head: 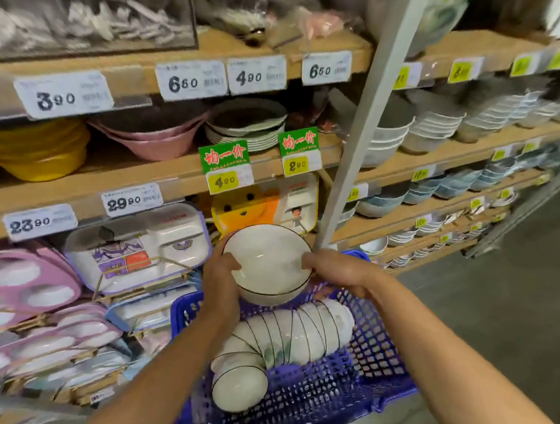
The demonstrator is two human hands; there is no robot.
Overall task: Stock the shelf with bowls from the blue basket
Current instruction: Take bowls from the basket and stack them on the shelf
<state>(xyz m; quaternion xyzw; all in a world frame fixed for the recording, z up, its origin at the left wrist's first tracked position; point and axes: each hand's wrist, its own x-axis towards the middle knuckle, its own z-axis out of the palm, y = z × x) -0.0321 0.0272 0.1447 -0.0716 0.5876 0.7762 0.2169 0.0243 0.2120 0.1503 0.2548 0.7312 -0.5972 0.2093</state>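
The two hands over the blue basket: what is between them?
A white bowl with a dark rim sits between the left hand and the right hand, gripped from both sides above the blue basket. The head view shows it.

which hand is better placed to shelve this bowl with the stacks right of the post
Right, probably: the right hand grips the white bowl on the side nearer those stacked bowls; the left hand would cross over.

Upper shelf edge (137, 78), ten to one o'clock, white tags: 390 (63, 95); 650 (190, 80); 490 (256, 74); 650 (326, 67); lower shelf edge (89, 209), nine o'clock: 2390 (40, 221); 2990 (131, 199); near twelve o'clock, green signs reading 均一价 (224, 155) (298, 141) over yellow tags: 490 (225, 182); 290 (295, 166).
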